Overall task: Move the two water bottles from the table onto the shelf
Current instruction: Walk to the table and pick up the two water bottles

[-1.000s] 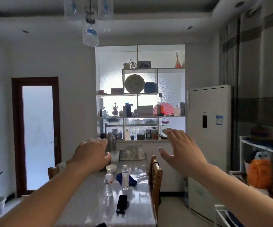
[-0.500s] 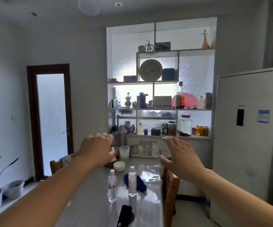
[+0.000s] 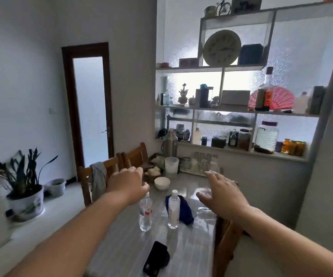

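Risk is sitting mostly with my left hand, which is hanging loosely curled and empty right above the cap of the clear plastic water bottle with the red label; a clumsy descent could be knocking it over. My right hand is hovering open, gripping nothing, beside the clear white-labelled water bottle. Both 2 bottles are standing upright on the glossy striped bench, near a black phone. The crowded white wall shelf is offering little free space, I judge.

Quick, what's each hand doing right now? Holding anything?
Left hand: loosely curled above the left water bottle, holding nothing.
Right hand: open, fingers spread over the table, holding nothing.
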A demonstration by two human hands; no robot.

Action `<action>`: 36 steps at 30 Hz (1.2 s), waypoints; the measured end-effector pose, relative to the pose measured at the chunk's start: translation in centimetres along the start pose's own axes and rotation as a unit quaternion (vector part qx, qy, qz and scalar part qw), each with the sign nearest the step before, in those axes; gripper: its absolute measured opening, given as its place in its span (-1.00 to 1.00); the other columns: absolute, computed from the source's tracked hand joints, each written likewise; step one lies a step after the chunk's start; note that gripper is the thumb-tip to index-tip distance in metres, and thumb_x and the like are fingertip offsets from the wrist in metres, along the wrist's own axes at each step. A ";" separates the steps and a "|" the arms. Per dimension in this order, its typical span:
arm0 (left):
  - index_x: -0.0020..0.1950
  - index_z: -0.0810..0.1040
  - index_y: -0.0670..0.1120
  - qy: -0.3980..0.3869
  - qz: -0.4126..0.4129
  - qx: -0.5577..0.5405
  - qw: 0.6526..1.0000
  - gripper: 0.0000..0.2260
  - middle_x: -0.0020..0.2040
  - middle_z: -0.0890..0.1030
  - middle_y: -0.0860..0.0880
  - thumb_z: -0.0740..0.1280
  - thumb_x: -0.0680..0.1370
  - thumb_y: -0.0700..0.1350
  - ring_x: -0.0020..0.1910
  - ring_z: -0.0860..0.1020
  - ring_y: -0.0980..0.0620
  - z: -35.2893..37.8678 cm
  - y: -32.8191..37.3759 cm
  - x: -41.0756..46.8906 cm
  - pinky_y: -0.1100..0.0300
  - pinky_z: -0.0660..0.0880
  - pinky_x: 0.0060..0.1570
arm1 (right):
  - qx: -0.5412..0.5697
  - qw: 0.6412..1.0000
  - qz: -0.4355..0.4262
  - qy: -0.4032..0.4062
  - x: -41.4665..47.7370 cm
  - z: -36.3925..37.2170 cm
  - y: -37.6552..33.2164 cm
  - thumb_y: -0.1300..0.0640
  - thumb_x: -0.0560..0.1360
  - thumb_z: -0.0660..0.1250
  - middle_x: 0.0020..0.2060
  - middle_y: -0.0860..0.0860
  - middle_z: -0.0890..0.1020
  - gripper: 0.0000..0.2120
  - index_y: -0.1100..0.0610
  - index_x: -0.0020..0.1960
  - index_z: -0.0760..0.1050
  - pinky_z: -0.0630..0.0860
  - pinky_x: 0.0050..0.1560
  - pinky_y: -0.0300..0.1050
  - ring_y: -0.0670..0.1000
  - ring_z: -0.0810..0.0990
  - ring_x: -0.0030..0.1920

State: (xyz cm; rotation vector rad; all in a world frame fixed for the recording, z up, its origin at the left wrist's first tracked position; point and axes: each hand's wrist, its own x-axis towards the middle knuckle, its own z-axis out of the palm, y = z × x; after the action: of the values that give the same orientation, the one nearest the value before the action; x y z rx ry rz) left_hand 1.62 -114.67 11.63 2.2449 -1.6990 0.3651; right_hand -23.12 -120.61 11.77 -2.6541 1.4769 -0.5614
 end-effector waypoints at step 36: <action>0.50 0.11 -0.07 -0.226 -0.323 -0.363 0.844 -0.06 0.49 0.23 -0.12 0.58 0.27 0.00 0.42 0.30 -0.14 36.1 -7.6 13.8 -0.08 0.31 0.36 | 0.267 0.932 0.164 -0.181 21.8 33.7 10.0 -0.05 0.38 0.46 0.16 -0.14 0.49 -0.36 0.01 0.39 0.31 0.44 0.12 -0.17 -0.06 0.50 0.19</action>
State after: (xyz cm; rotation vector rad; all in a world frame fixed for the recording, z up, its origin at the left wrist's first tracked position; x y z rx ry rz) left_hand 13.36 -138.88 -17.13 2.1714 -0.8614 -0.8753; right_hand -9.49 -148.40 -15.56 -1.9193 1.3690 -0.3523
